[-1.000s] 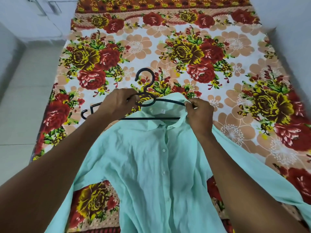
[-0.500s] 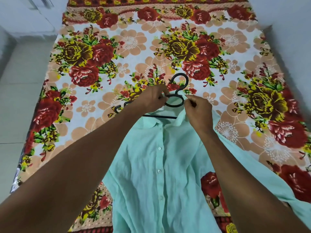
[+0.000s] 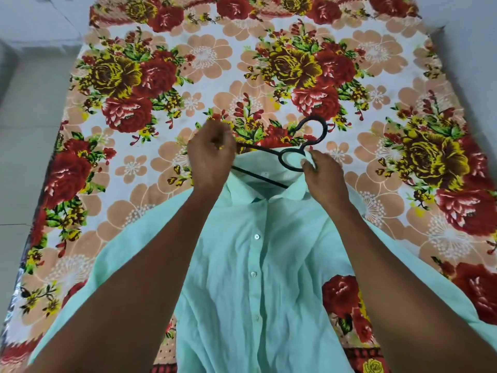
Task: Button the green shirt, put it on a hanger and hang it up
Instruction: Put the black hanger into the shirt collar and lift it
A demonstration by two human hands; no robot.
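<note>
Head view: green shirt [image 3: 258, 278] spread front-up and buttoned on the floral bedsheet [image 3: 188, 63], collar at the far end. Black hanger [image 3: 291, 158] tilted at the collar, one arm tucked inside, hook beyond it. Left hand [image 3: 211, 160] curled around the hanger's exposed arm, left of the collar. Right hand [image 3: 321, 175] pinching the collar's right edge beside the hanger's ring.

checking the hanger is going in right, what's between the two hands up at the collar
In the head view, the black hanger and the green shirt's collar lie between the left hand and the right hand.
</note>
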